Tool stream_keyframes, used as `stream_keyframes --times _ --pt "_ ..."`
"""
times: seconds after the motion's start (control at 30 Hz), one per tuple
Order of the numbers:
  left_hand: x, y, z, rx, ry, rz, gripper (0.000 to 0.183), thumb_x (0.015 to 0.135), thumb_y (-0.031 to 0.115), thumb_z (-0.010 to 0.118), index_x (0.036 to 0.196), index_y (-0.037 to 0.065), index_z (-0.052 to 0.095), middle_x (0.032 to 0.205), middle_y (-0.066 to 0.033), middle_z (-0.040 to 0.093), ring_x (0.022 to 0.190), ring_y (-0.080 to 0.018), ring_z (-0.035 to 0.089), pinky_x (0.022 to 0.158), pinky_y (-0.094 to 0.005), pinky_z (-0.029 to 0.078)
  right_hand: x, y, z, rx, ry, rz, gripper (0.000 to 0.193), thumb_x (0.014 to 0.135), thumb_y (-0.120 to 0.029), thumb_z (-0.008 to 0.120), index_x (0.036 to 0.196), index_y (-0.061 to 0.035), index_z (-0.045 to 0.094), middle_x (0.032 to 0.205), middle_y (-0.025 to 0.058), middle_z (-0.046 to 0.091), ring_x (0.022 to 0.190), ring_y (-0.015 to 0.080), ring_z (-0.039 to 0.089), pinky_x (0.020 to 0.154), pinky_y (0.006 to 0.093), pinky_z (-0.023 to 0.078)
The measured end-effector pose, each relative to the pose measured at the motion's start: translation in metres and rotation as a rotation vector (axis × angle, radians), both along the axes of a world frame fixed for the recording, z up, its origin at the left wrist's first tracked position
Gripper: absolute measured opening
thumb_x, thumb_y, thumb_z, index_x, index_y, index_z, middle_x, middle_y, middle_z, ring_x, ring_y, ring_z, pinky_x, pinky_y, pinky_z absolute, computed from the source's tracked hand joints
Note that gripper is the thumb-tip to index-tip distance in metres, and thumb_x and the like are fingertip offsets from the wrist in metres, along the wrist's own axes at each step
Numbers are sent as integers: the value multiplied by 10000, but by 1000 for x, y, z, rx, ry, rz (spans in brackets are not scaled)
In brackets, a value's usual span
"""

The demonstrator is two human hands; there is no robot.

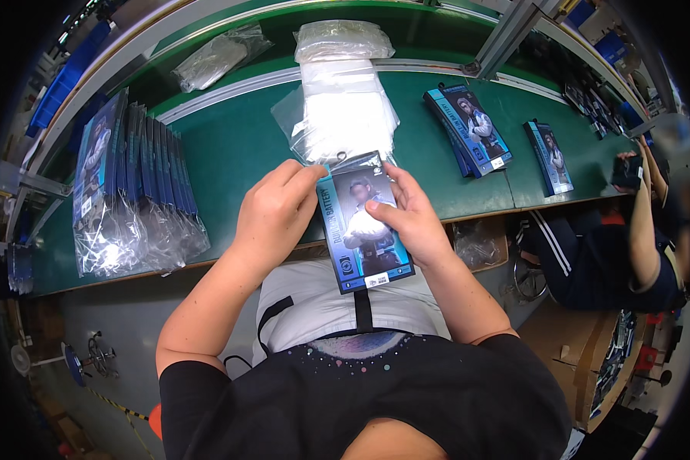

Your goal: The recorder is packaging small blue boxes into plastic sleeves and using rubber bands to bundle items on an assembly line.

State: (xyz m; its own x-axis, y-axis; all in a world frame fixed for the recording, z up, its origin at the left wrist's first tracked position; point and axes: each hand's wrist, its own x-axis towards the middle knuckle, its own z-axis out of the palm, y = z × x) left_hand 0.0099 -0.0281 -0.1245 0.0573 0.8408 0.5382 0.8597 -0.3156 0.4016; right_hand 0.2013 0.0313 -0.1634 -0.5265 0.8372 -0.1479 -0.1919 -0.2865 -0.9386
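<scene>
A flat blue-and-black retail box (364,245) with a person's picture on its front tilts in front of my lap at the bench edge. My left hand (277,201) is closed, its fingertips pinching the box's upper left corner. Along the upper right side, my right hand (418,218) grips the box with the thumb lying across its front. Something shiny shows at the box's top edge; whether it is plastic film I cannot tell. Just beyond lies a pile of clear plastic bags (349,111), close to the box's top.
On the left of the green bench (241,126) stands a row of bagged boxes (130,176). A small stack of boxes (471,130) and a single box (548,157) lie to the right. Farther right, a co-worker (629,245) sits near an open carton (583,360).
</scene>
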Motion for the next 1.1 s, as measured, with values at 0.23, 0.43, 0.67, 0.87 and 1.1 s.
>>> stream_keyframes --times 0.23,0.43,0.67,0.87,1.1 --pt "-12 2 -3 -33 27 109 149 775 -20 607 910 37 632 797 -97 599 738 -268 598 647 -341 484 7 1 5 -49 30 110 639 830 -13 620 1372 36 285 1198 180 535 1102 195 523 932 315 423" --pt "-10 1 -1 -100 -206 -81 419 747 16 675 1151 29 565 978 -125 597 927 -255 589 776 -340 475 21 3 9 5 134 46 627 838 -23 603 1381 18 292 1217 174 521 1103 200 523 934 317 425" --pt "11 11 -42 -69 92 -183 511 723 125 736 1203 86 565 1193 -120 532 1106 -309 499 944 -399 386 95 25 39 161 310 -119 688 752 -36 637 1363 58 336 1304 175 469 1204 235 471 1046 345 333" --pt "18 19 -31 -188 -3 -163 273 720 133 738 966 67 639 1010 -90 557 984 -281 517 846 -381 418 209 6 -13 -77 217 94 713 694 -39 695 1329 70 389 1275 181 513 1186 246 507 1039 354 353" --pt "17 42 -23 -512 -77 -237 150 778 107 681 814 1 582 772 -102 548 708 -239 540 650 -324 436 337 -22 -190 -629 -76 -309 422 797 -2 618 1198 24 491 1083 152 624 959 245 632 868 378 503"
